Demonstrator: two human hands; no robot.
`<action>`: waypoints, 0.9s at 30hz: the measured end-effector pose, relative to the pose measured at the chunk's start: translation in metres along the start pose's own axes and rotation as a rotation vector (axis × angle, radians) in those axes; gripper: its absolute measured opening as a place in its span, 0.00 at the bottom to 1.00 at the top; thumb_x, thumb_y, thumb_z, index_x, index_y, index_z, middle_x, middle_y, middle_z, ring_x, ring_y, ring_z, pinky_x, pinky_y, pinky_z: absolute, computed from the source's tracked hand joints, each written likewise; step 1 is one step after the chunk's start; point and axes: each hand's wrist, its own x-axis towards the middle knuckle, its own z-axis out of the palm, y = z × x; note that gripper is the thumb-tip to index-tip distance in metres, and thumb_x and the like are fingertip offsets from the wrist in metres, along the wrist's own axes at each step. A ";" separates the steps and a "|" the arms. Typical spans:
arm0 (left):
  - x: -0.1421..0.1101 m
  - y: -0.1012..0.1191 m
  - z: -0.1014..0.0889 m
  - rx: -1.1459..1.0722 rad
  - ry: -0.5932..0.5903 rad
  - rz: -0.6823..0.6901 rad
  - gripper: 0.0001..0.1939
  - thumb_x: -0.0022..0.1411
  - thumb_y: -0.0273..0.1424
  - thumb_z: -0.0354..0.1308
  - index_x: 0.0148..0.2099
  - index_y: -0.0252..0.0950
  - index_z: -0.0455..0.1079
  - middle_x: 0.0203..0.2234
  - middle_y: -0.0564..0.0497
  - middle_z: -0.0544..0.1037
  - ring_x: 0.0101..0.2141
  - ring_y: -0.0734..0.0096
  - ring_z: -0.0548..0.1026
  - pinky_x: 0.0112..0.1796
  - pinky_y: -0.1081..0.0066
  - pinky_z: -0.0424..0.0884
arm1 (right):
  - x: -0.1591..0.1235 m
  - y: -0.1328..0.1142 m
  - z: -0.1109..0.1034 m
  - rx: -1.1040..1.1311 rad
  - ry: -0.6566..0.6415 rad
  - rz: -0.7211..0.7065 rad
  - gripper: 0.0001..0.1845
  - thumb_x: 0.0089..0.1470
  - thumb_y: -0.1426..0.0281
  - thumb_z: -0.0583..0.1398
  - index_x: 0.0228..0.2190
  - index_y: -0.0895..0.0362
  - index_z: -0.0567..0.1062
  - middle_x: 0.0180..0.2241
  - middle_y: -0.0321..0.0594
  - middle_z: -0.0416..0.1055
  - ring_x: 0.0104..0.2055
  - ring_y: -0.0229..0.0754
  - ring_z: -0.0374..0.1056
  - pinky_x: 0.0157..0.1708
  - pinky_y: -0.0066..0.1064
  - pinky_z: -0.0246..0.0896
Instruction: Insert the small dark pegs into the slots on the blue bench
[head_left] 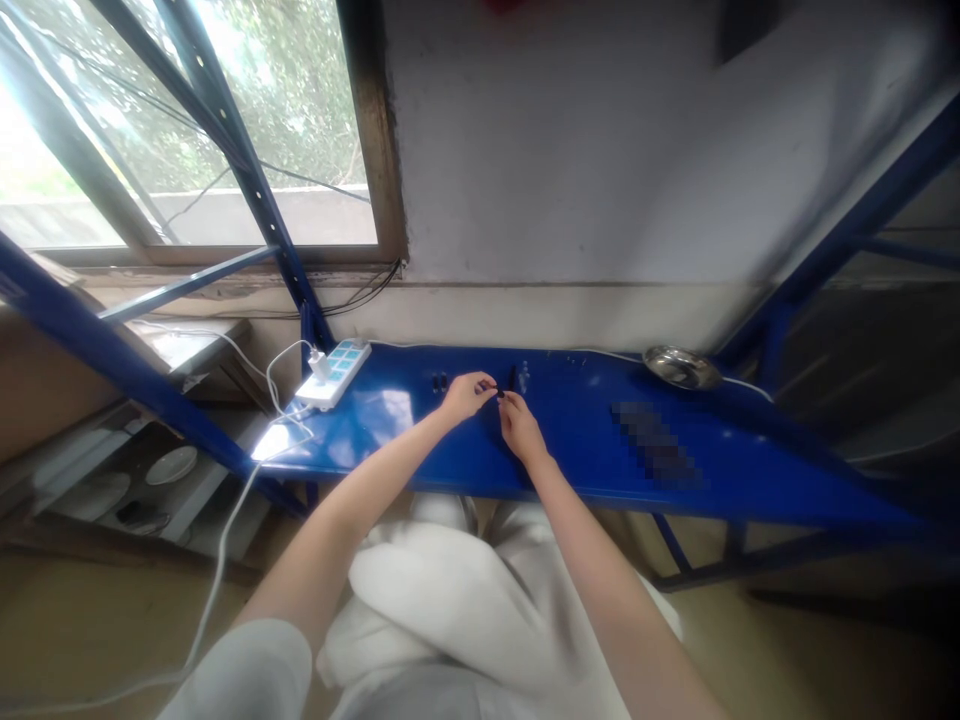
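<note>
Evidently right fingers point(510, 399) pinch a dark piece point(500, 393); left fingers point(484, 379) beside it, grip unclear.

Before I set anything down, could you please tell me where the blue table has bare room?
Two patches look bare: one between the power strip and the small dark pieces, another between the right hand and the blurred-out patch. Around that hand, the left hand and the clear bits, it is crowded.

- You can read no text, label, brand, number or sign here.
- Any print on the small black piece point(500, 393) at your right hand point(520, 425) is too tiny to read.
- The dark oblong patch point(654, 443) on the glossy blue surface point(574, 445) is pixelated, hiding any lettering from you.
</note>
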 end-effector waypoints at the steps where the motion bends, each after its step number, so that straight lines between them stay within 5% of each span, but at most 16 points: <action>1: 0.000 0.000 0.001 0.002 -0.011 0.004 0.08 0.54 0.30 0.56 0.37 0.34 0.72 0.32 0.51 0.76 0.30 0.75 0.72 0.35 0.74 0.69 | 0.000 -0.001 -0.001 0.006 0.000 0.002 0.24 0.60 0.66 0.42 0.47 0.63 0.71 0.52 0.52 0.63 0.50 0.46 0.64 0.47 0.38 0.64; 9: 0.027 0.007 -0.026 0.219 -0.028 0.082 0.08 0.54 0.29 0.56 0.37 0.35 0.73 0.32 0.48 0.77 0.33 0.70 0.73 0.39 0.70 0.68 | -0.001 -0.004 -0.003 0.044 0.022 0.013 0.23 0.59 0.66 0.43 0.47 0.61 0.71 0.53 0.52 0.62 0.50 0.46 0.64 0.48 0.40 0.63; 15: 0.058 -0.005 -0.056 0.485 0.001 -0.030 0.06 0.52 0.27 0.58 0.34 0.37 0.74 0.36 0.47 0.76 0.40 0.63 0.71 0.47 0.63 0.61 | 0.000 -0.001 -0.003 0.004 0.015 0.023 0.22 0.58 0.70 0.44 0.45 0.61 0.71 0.50 0.52 0.63 0.48 0.47 0.65 0.46 0.42 0.64; 19: 0.057 -0.017 -0.054 0.653 -0.117 -0.079 0.04 0.49 0.26 0.59 0.30 0.36 0.74 0.37 0.45 0.74 0.44 0.58 0.68 0.48 0.60 0.58 | 0.001 0.001 -0.003 -0.033 0.013 0.021 0.21 0.57 0.72 0.45 0.44 0.62 0.72 0.49 0.52 0.65 0.49 0.47 0.63 0.48 0.42 0.62; 27: 0.050 -0.030 -0.044 0.745 -0.122 -0.168 0.06 0.52 0.26 0.56 0.32 0.36 0.73 0.40 0.43 0.72 0.45 0.57 0.65 0.47 0.60 0.57 | 0.001 0.005 0.000 -0.055 -0.004 0.031 0.20 0.56 0.74 0.45 0.44 0.62 0.72 0.47 0.51 0.66 0.49 0.47 0.63 0.49 0.43 0.62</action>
